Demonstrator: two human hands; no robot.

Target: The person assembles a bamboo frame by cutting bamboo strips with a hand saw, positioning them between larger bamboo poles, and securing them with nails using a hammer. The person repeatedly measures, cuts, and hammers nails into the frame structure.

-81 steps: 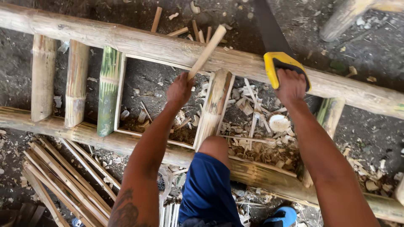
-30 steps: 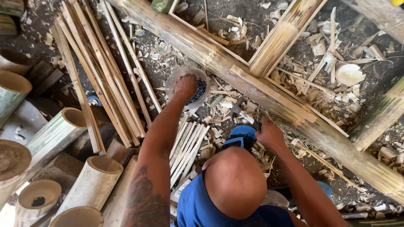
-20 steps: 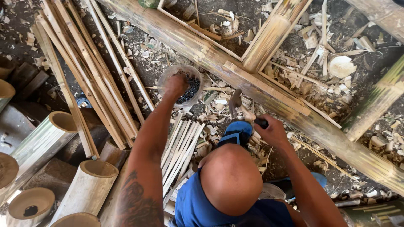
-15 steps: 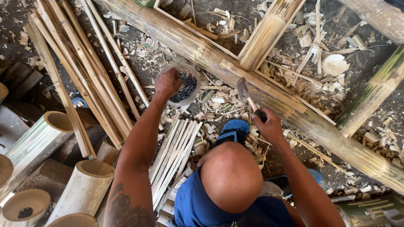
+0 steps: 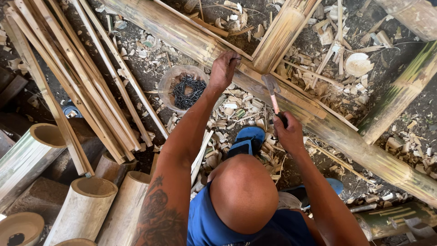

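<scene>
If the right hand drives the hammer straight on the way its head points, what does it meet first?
Most likely the long bamboo pole: the hammer in the right hand points at it, just right of the left hand. Depth is unclear.

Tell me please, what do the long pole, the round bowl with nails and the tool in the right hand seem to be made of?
Long pole: bamboo, raw and weathered, with nodes and a streaked skin.
Round bowl: probably clear plastic; the ground shows through its wall.
Hammer in the right hand: dull grey head, likely metal; pale handle, apparently wood.

Hammer (image 5: 273,91) upright over bamboo pole (image 5: 191,38); nails (image 5: 189,91) in bowl.
</scene>
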